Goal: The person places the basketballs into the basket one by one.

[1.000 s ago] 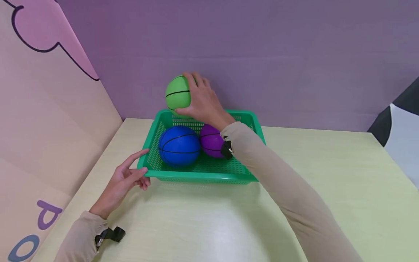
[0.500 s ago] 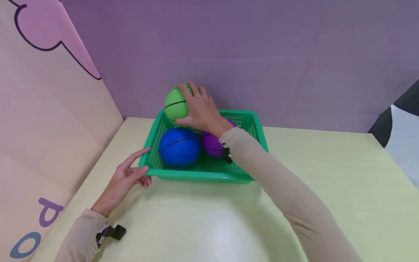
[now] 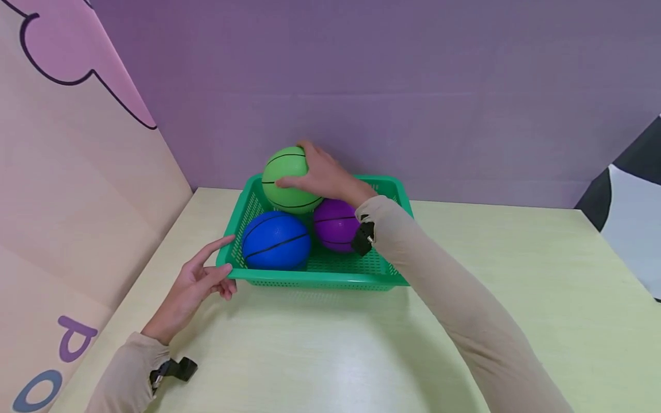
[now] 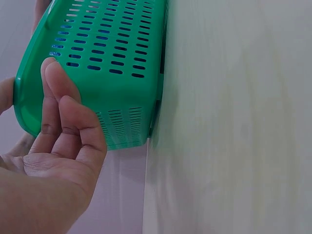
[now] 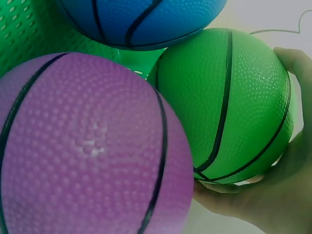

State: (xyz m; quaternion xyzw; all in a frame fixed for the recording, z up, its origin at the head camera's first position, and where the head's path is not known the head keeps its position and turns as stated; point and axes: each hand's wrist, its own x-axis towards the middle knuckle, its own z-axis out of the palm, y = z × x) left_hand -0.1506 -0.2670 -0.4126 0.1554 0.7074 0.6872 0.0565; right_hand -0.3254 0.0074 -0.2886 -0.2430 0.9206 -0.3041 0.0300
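Note:
My right hand point(image 3: 330, 178) grips a green mini basketball point(image 3: 289, 183), with the thumb on its near side and the fingers over its far right side. The ball is low in the back left of a green perforated plastic basket point(image 3: 320, 279). In front of it lies a blue mini basketball point(image 3: 276, 241), and a purple mini basketball point(image 3: 334, 225) sits to the right under my wrist. The right wrist view shows the green ball point(image 5: 224, 107) close against the other two. My left hand point(image 3: 193, 287) holds the basket's front left corner; its fingers point(image 4: 80, 119) curl beside the outer wall.
The basket stands on a pale table point(image 3: 320, 355), close to a purple back wall point(image 3: 387, 103). A printed side wall point(image 3: 93, 201) rises at the left. Table surface extends to the right of the basket.
My right hand has lowered the green ball from above the basket's back rim into it. The blue ball has shifted slightly left and toward me. My left hand stays at the corner.

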